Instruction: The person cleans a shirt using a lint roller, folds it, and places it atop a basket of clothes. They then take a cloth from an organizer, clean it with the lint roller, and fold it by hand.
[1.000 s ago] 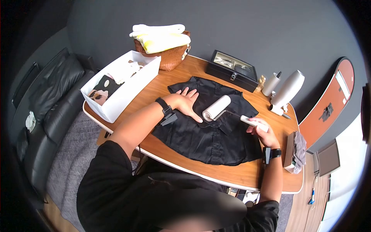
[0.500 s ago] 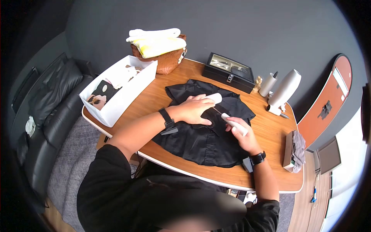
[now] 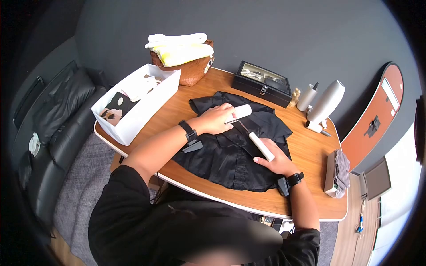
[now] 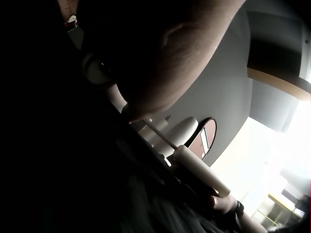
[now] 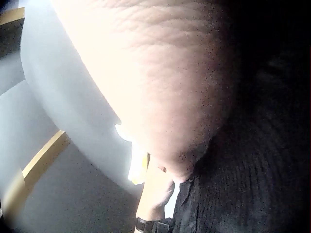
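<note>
A black short-sleeved garment (image 3: 222,166) lies spread on the wooden table. Over it is a lint roller with a white roll (image 3: 242,112), a thin metal rod and a white handle (image 3: 261,146). My left hand (image 3: 215,119) grips the roll's left end, its fingers curled at that end. Beside the handle my right hand (image 3: 279,159) rests low over the cloth. The handle's whole length shows, with no finger wrapped over it. In the left wrist view, the handle (image 4: 201,170) slants down to the right thumb. A palm fills much of the right wrist view.
A white box (image 3: 146,106) of folded things stands on the left, near a brown woven bag (image 3: 194,75) topped with towels. Along the back are a black glass-topped case (image 3: 262,88) and a silver hair dryer (image 3: 326,104). At right sits a small box with grey cloth (image 3: 341,173).
The left hand has come off the garment's upper left and onto the roll. The roller has shifted left, and the right hand has moved left with its fingers loosened from the handle.
</note>
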`<action>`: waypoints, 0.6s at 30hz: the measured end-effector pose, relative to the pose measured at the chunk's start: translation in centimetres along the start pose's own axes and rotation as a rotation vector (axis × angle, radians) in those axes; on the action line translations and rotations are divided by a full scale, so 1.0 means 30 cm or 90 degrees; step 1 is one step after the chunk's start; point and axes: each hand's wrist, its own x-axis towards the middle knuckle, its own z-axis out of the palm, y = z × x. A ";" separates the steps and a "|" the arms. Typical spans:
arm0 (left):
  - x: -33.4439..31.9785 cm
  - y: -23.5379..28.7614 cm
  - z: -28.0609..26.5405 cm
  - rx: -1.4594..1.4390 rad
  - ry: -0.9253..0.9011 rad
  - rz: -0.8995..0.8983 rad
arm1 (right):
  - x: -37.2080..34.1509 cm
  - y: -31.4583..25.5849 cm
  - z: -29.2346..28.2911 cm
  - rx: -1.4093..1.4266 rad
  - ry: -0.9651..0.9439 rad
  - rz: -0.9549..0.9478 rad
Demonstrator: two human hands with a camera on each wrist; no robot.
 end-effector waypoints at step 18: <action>0.009 -0.048 -0.009 -0.004 -0.036 -0.052 | 0.001 0.019 0.004 -0.017 -0.015 0.029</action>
